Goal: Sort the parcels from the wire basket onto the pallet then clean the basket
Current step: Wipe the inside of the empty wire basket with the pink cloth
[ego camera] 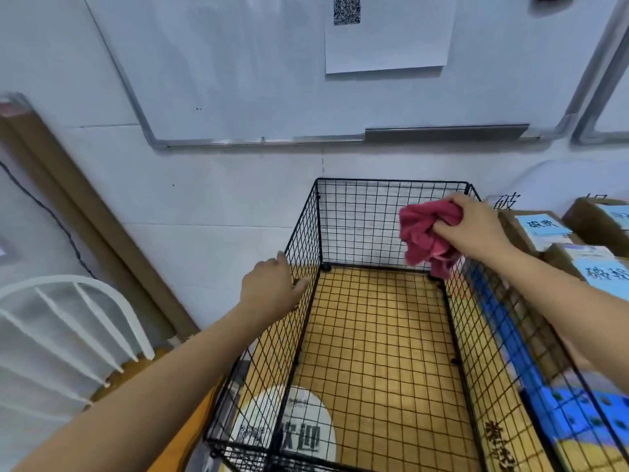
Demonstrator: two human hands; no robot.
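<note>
- Pink cloth (425,233) is held bunched in the clenched fingers of the right hand (476,229). It is raised at the far right corner of the wire basket (357,212), level with the top rim, apparently so that wiping can be started there.
- The left hand (269,287) is laid on the top edge of the basket's left wall, with its fingers curled over the wire, seemingly to steady the light frame against the push of the cloth.
- The basket is seen empty, standing on the orange floor mat (381,338) at its far edge.
- Labelled parcels (541,229) are stacked just beside the basket's right wall on the blue pallet (578,417), so sorting is judged done and cleaning barely begun.
</note>
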